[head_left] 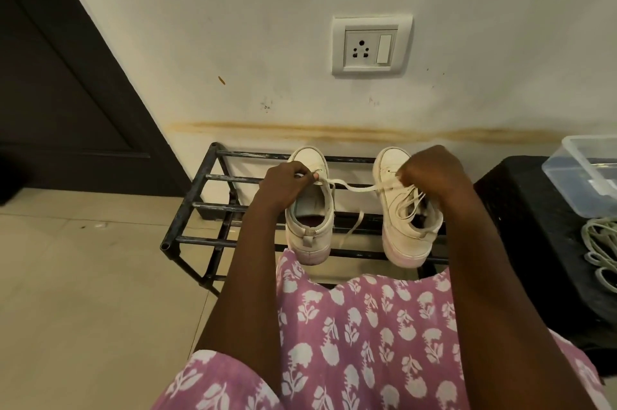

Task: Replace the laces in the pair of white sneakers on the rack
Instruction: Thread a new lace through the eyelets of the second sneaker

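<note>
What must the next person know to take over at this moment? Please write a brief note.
Left hand pinches a white lace over the left sneaker; right hand holds it above the right sneaker.
Both sneakers stand on the black rack.
Left sneaker looks unlaced; right one is loosely laced.
Pale laces lie on the black stand, right.
Left to do: probably unlace right, relace both.

Stained white wall (233,25), socket (370,45), dark door (50,92), beige tile floor (83,276).

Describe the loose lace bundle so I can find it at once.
Right of the black metal rack sits a black stand. On it, nearer than the clear plastic box, lies the lace bundle: pale greenish loops, threaded through no shoe.
</note>
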